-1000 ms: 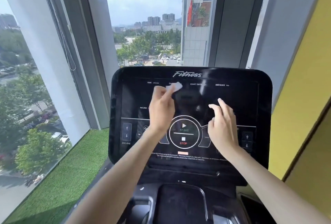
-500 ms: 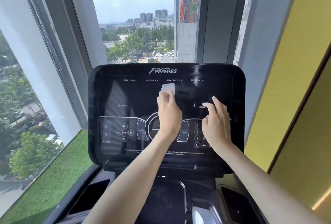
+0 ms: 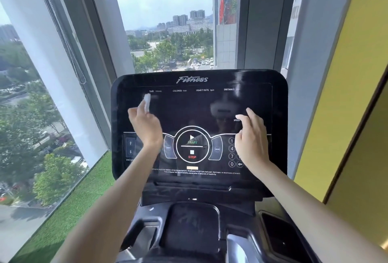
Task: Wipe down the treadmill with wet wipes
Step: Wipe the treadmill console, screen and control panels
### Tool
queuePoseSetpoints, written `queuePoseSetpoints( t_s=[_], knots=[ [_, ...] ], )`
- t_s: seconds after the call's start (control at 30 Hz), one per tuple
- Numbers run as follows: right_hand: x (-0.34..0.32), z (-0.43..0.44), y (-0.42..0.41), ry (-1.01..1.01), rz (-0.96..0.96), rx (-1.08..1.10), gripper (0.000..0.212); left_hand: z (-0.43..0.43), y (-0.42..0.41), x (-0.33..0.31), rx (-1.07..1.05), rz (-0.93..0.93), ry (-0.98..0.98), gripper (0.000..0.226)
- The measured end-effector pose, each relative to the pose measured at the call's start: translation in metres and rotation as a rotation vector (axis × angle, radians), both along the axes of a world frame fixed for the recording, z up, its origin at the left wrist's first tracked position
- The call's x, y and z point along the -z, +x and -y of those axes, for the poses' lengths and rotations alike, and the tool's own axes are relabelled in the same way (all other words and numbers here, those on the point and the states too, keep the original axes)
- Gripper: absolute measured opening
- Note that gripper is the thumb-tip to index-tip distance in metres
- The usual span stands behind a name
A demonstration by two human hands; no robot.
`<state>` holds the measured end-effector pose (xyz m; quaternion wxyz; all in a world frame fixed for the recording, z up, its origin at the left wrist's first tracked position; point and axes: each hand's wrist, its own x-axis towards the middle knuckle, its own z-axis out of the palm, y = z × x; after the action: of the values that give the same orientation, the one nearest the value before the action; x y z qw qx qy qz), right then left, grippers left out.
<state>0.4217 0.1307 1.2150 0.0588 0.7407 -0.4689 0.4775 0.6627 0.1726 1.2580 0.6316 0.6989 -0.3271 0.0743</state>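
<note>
Wet wipe [image 3: 147, 100], just one, sits near the top left corner of the one treadmill screen [image 3: 189, 111], pinched in the left hand [image 3: 147, 126]. The right hand [image 3: 251, 136] rests loose fingers on the screen's right side, holding nothing.

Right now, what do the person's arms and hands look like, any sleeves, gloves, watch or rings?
Both are bare: the left hand and left forearm show no glove, sleeve, watch or bracelet, nor do the right hand and right forearm. No sleeve edge enters the frame. No rings show; nails are too blurred to judge.
</note>
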Motion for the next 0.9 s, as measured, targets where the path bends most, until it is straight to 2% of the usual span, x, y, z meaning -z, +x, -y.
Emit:
queuePoseSetpoints(
  t_s=[0.13,0.33,0.4,0.5,0.6,0.67,0.77,0.83,0.9],
  knots=[
    [0.000,0.000,-0.003,-0.009,-0.006,0.001,0.046,0.010,-0.024,0.023,0.000,0.084,0.132,0.035],
    [0.006,0.003,-0.014,0.044,0.000,0.016,0.045,0.033,-0.112,0.022,0.220,0.206,0.166,0.017],
    [0.008,0.001,-0.015,0.061,0.001,0.016,0.046,0.036,-0.135,0.021,0.332,0.272,0.168,0.017],
    [0.006,-0.003,-0.017,0.071,-0.001,0.011,0.048,0.032,-0.151,0.011,0.484,0.269,0.058,0.019],
    [0.004,-0.005,-0.021,0.065,0.004,0.027,0.046,0.020,-0.131,-0.008,0.378,0.096,-0.160,0.034],
    [0.006,-0.003,-0.026,0.071,0.016,0.060,0.045,0.016,-0.104,-0.015,0.304,0.068,-0.189,0.045],
    [0.008,-0.005,-0.033,0.113,0.049,0.105,0.045,0.023,-0.081,-0.009,0.188,0.182,0.028,0.050],
    [0.010,-0.007,-0.037,0.122,0.041,0.133,0.045,0.029,-0.090,0.004,0.166,0.293,0.191,0.041],
    [0.011,-0.008,-0.044,0.118,0.012,0.168,0.048,0.034,-0.113,0.019,0.204,0.362,0.227,0.038]
  ],
)
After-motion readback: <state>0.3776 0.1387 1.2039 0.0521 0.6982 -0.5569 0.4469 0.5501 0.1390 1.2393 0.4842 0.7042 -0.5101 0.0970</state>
